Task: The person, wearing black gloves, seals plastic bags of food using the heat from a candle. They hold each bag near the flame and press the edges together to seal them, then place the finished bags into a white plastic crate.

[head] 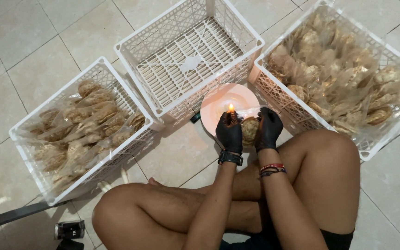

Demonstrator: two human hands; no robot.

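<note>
Left hand [229, 132] — black glove, watch at the wrist; fingers clenched on the near-left edge of a clear bag [249, 129] of crackers. Right hand [268, 128] — black glove, bead bands at the wrist; fingers grasping the bag's right edge.

Bag: held between the two hands just above the near rim of a pink plate [218, 104], near the person's knees. It holds round, flat, brown crackers. Its long axis appears to run near to far, with the far end pointing toward the flame, though the clear plastic there is hard to make out.

Flame [231, 108]: small, upright, burning on the plate, just beyond the left fingertips, at the bag's far-left corner.

Left crate [28, 125]: white lattice, filled with bagged crackers, well left of the hands.

Middle crate [130, 44]: white lattice, standing on the far side of the plate.

Right crate [394, 134]: white lattice, heaped with bagged crackers, just right of the plate.

Floor [19, 55]: pale tiles; the person sits cross-legged on it.
</note>
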